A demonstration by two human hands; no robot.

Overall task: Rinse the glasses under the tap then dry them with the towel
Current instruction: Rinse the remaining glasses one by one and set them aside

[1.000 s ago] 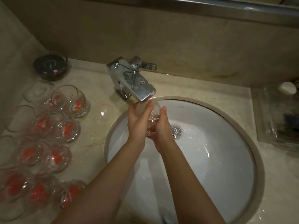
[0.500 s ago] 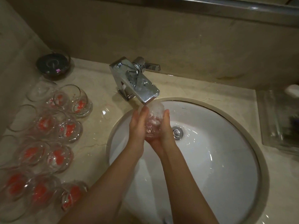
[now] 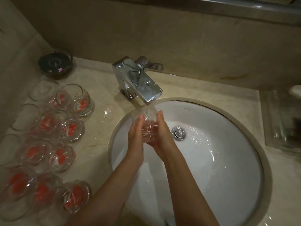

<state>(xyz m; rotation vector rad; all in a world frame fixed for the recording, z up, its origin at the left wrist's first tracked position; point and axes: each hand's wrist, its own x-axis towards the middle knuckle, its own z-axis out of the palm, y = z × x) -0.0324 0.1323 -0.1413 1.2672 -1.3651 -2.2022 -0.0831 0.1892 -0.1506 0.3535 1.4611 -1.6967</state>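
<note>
- A clear glass [image 3: 149, 123] sits under the tap [image 3: 140, 80], over the sink [image 3: 228, 160] — water running into it.
- Left hand [image 3: 136, 136] and right hand [image 3: 160, 136] cup its sides.
- More glasses [image 3: 53, 136] crowd the left counter [image 3: 97, 128].

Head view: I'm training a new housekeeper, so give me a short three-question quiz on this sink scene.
1. True or false: the tap is running.
2. Which hands hold the glass? A) left hand only B) right hand only C) both
3. Fill in: the other glasses stand on the counter, on the ___ side of the basin.

Key: 1 true; 2 C; 3 left.
</note>
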